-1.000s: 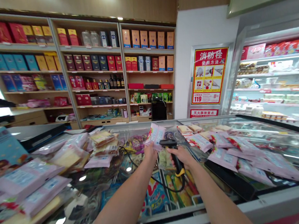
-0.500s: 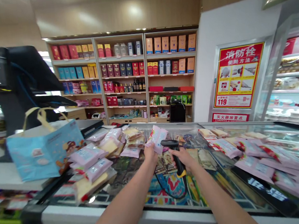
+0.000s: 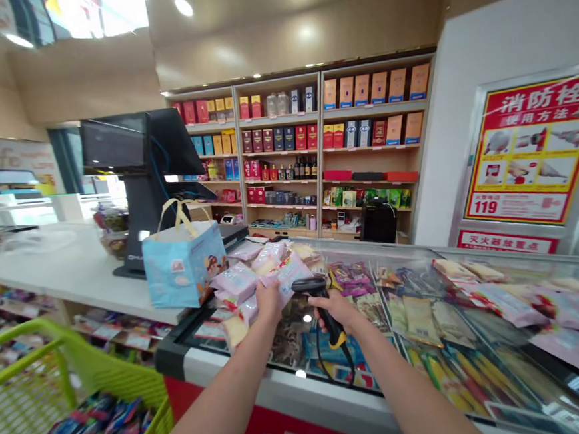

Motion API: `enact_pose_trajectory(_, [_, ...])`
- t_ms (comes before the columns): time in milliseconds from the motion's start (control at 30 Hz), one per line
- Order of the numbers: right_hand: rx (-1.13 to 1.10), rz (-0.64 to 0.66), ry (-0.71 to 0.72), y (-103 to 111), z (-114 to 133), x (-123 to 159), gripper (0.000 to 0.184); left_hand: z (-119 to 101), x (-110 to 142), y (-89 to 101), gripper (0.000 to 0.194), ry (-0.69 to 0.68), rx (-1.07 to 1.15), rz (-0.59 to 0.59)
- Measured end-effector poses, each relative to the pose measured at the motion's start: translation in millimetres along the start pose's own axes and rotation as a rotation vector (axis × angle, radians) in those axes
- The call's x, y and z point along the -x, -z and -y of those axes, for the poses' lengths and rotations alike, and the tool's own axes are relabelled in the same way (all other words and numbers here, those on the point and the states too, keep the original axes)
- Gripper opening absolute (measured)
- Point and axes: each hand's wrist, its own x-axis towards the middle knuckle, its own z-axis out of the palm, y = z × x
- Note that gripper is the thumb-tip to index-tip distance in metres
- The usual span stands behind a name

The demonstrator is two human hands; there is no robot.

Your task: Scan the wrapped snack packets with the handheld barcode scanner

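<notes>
My left hand (image 3: pixel 269 300) is closed on the near edge of a pink-and-white plastic packet (image 3: pixel 290 274), above the left part of the freezer's glass top. In my right hand (image 3: pixel 333 310) is a black and yellow barcode scanner (image 3: pixel 311 285), held by its handle, its head pointing left at the packet and close to it. A black cable (image 3: pixel 321 358) loops down from the handle. Just beyond and left of my left hand lies a pile of similar packets (image 3: pixel 235 283). More pink packets (image 3: pixel 501 302) are spread on the glass at the right.
A light blue bag (image 3: pixel 186 265) stands on the white counter (image 3: pixel 67 264), by the black checkout terminal (image 3: pixel 139 188). Front left is a green basket (image 3: pixel 105 358) with many small wrapped items. Boxed goods fill the shelves (image 3: pixel 281 114) behind the freezer (image 3: pixel 215 363).
My view has swung left, bringing the green basket into sight. The held packet has moved left over the packet pile, and the scanner has moved along with it.
</notes>
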Motion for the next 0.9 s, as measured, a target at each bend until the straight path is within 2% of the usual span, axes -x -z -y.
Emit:
enact_pose_trajectory(133, [0.043,0.051,-0.020,-8.5,6.2,-2.5,0.022,-2.3,-14.0,15.0,0.049,-0.251,-0.242,0.050])
enact_pose_trajectory(200, [0.047,0.053,-0.028,-9.2,7.4,-4.0,0.021,-4.6,-15.7,17.4,0.055,-0.420,-0.341,0.076])
enact_pose_trajectory(333, [0.037,0.038,-0.034,-5.1,7.3,-5.5,0.023,-7.1,-12.3,14.0,0.040,-0.673,-0.512,0.104])
enact_pose_trajectory(467, [0.012,0.009,-0.026,8.8,6.8,-1.1,0.022,-0.1,-7.8,2.1,0.031,-0.745,-0.546,0.121])
enact_pose_trajectory(567, [-0.023,-0.040,-0.029,29.2,5.6,5.0,0.022,11.3,-1.1,-16.2,0.028,-0.774,-0.531,0.164])
enact_pose_trajectory(667, [-0.055,-0.114,-0.034,58.0,2.4,15.2,0.024,24.8,15.6,-44.0,0.026,-0.800,-0.514,0.279])
enact_pose_trajectory(900, [-0.116,-0.335,0.017,132.1,-3.2,55.7,0.029,64.0,86.1,-131.6,0.025,-0.722,-0.557,0.617])
